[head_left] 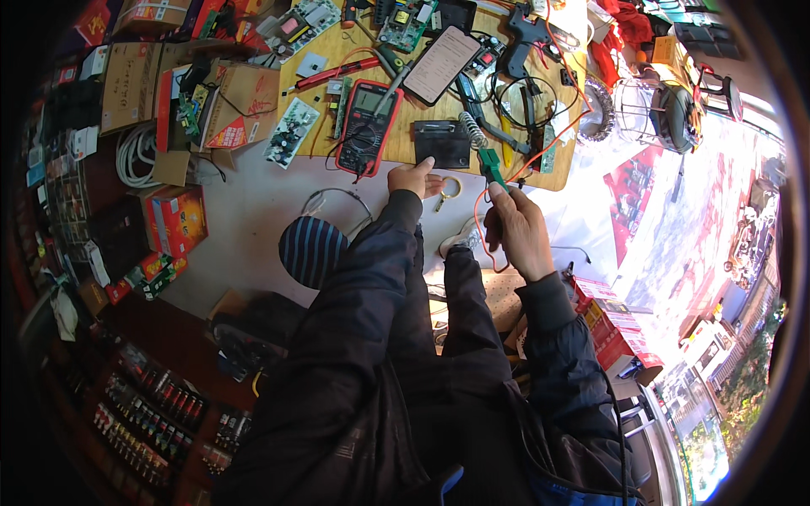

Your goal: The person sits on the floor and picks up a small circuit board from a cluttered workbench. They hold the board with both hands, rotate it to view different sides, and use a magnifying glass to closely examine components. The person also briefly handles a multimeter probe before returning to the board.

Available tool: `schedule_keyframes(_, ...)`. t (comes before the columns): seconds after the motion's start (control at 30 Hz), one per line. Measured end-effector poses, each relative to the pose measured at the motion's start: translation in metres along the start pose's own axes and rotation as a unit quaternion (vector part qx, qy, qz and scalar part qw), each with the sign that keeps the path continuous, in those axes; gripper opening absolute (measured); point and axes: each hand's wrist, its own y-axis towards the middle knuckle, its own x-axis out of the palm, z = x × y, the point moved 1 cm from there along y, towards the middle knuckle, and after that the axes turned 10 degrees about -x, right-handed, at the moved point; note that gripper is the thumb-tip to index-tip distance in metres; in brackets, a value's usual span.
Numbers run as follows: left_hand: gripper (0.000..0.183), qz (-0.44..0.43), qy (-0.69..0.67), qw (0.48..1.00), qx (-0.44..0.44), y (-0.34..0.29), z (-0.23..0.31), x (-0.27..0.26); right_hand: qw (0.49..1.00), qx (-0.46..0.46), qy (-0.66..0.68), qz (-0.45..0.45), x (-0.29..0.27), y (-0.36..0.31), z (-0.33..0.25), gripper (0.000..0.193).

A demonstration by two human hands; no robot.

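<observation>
My right hand (519, 228) is closed round the rear of a green-handled soldering iron (491, 162), at the table's front edge. The iron points up toward a coiled metal spring holder (470, 128); whether its tip sits inside I cannot tell. An orange cord (483, 240) loops down beside this hand. My left hand (412, 180) is at the table edge, thumb and fingers apart, beside the lower left corner of a black rectangular block (442, 144). Whether the thumb touches the block is unclear. Left of it lies a red multimeter (368, 126) with dark leads.
On the wooden table (396, 153) lie a phone (441, 65), a green circuit board (292, 132), a red pen-like tool (333, 75) and a black glue gun (519, 42). A round striped stool (313, 252) stands below left. Cardboard boxes (240, 105) crowd the left side.
</observation>
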Motion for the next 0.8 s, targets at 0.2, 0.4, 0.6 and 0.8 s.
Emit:
schedule_keyframes(0.2,0.040,0.000,0.000,1.000,-0.008,-0.008,0.002,-0.001,0.991,-0.071,-0.104,0.044,-0.001,0.002,0.005,0.053)
schedule_keyframes(0.4,0.042,-0.018,-0.013,1.000,0.005,-0.009,0.000,0.000,0.996,-0.072,-0.050,0.029,0.000,0.001,0.000,0.053)
schedule_keyframes(0.6,0.046,-0.018,-0.014,1.000,-0.003,-0.010,-0.001,0.000,0.993,-0.086,-0.073,0.036,-0.003,0.004,0.007,0.056)
schedule_keyframes(0.8,0.047,-0.010,-0.017,1.000,-0.012,-0.014,0.001,-0.001,0.987,-0.103,-0.118,0.031,-0.010,-0.010,0.021,0.061)
